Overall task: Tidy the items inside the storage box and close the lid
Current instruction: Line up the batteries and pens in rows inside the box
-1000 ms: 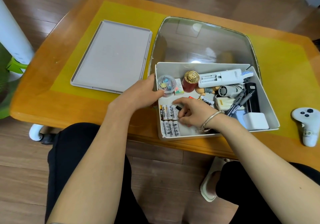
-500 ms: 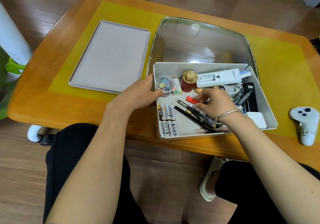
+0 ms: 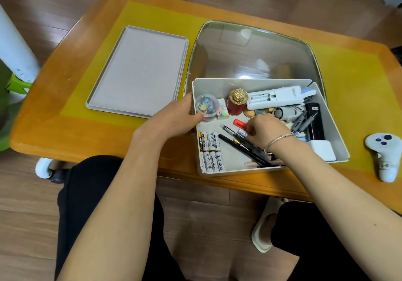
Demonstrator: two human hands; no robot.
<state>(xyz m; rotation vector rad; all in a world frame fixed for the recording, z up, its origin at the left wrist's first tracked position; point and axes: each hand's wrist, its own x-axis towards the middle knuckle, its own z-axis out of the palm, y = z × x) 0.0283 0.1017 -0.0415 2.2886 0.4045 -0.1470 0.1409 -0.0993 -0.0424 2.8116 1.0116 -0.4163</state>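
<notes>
The white storage box stands open at the table's front edge. Its flat grey lid lies apart on the left. My left hand grips the box's left wall, thumb inside next to a clear jar of clips. My right hand is inside the box, its fingers curled and pinching a labelled pen among black pens. Several batteries lie in rows at the front left. A red bottle with a gold cap and a white remote sit at the back.
A white game controller lies on the yellow mat right of the box. A glass panel is set in the table behind the box. A white adapter sits in the box's front right corner. A white pole stands at left.
My right hand left the batteries, moved right to the middle of the box, then came down onto the pens. My left hand stayed on the box wall.
</notes>
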